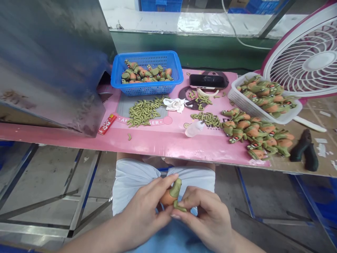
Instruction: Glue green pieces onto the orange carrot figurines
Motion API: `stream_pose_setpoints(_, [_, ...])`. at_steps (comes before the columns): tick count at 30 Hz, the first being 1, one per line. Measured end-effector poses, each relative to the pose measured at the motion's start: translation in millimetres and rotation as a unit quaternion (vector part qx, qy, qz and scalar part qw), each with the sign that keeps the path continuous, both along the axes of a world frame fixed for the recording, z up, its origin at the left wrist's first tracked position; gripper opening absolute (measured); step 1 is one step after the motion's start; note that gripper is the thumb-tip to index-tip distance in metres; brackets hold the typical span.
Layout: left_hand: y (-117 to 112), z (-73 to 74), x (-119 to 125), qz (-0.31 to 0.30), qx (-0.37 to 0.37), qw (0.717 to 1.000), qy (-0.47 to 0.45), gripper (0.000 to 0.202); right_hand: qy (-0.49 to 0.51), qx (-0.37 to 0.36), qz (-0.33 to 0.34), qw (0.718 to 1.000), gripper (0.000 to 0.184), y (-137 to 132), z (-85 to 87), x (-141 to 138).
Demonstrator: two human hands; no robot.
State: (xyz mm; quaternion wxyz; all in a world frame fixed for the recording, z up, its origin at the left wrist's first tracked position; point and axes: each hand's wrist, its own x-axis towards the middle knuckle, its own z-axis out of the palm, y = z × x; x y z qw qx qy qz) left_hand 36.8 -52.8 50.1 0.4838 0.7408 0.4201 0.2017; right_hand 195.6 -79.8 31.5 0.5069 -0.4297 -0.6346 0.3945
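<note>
the step in hand looks like fitting a small olive-green limb piece (180, 208) to an orange-and-green figurine (170, 195), which is held over the lap (135, 177), in front of the worktop (147, 143). the left hand (143, 207) grasps the figurine's body; the right hand (207, 210) pinches the limb piece at its lower edge (whether the two are joined, i cannot tell). the next move seems to call for careful alignment and steady, light pressure. the figurine shows a rounded orange body and a smooth, slightly tilted green upper part.
</note>
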Motion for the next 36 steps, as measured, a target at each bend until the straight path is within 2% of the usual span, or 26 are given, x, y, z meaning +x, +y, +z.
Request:
stream_pose_setpoints(13, [-1,3.0,-1,-0.032,0.006,0.999,0.021,0.044,0.008,-0.030,-0.004,1.000,0.023,-2,-0.2,-4])
stream_pose_setpoints(18, [-1,1.3,-1,-0.030,-0.005,0.999,0.027,0.045,-0.004,-0.015,-0.009,1.000,0.023,-2,-2.4,-2])
stream_pose_setpoints(21, [-1,0.8,-2,-0.015,-0.006,1.000,0.020,0.046,0.002,0.012,-0.011,1.000,0.032,0,-7.1,4])
stream_pose_setpoints(23, [1,1.8,-3,-0.011,-0.006,1.000,0.015,0.046,0.023,-0.008,-0.016,1.000,0.039,5,-10.6,8])
stream_pose_setpoints(25, [3,4.0,-3,-0.027,-0.018,0.999,0.012,0.047,0.041,-0.063,0.001,0.997,0.040,11,-12.8,10])
stream_pose_setpoints(27, [4,6.1,-3,-0.057,-0.037,0.998,0.001,0.052,0.036,-0.102,0.057,0.992,0.040,18,-12.7,9])
stream_pose_setpoints(30, [3,5.7,-2,-0.060,-0.067,0.995,-0.032,0.059,-0.002,-0.114,0.135,0.984,0.045,25,-9.8,6])
stream_pose_setpoints(34, [-1,-1.3,-3,-0.016,-0.124,0.984,-0.126,0.053,-0.020,-0.102,0.114,0.988,0.045,26,-7.1,5])
stream_pose_setpoints(36, [0,-3.8,-3,-0.009,-0.147,0.980,-0.133,0.051,-0.022,-0.082,0.103,0.991,0.044,25,-6.5,4])
